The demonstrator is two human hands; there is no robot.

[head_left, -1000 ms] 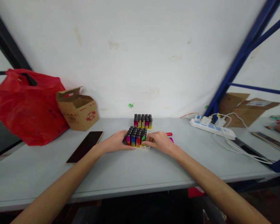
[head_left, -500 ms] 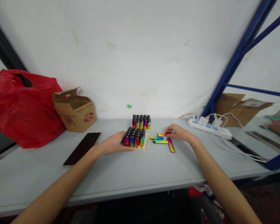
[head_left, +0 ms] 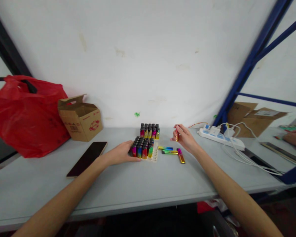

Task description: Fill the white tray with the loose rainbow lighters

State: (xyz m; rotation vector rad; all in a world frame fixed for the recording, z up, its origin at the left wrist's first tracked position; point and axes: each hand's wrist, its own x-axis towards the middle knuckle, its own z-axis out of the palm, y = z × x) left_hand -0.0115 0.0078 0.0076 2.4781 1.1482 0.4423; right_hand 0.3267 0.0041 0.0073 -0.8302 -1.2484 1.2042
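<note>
Pinching red-gold lighter [head_left: 177, 135] upright, right hand [head_left: 185, 138]; left hand [head_left: 120, 153] spread against standing lighters [head_left: 143, 147] in pale tray [head_left: 155, 155].

My right hand [head_left: 184, 136], half a second ago down at the loose lighters, is now raised, gripping a red-and-gold lighter [head_left: 177, 134] upright.

The right hand [head_left: 184, 136] holds up one shiny lighter [head_left: 177, 135] in its fingers. Below that grip, three more lighters [head_left: 181, 156] lie flat on the table [head_left: 128, 184]. Over to the left of the grip, the left hand [head_left: 122, 152] touches the side of a bunch of standing lighters [head_left: 143, 148] with black tops. They stand in a pale tray [head_left: 155, 154] with some bare holes on the side nearer the grip. Behind them is another bunch [head_left: 150, 131].
</note>
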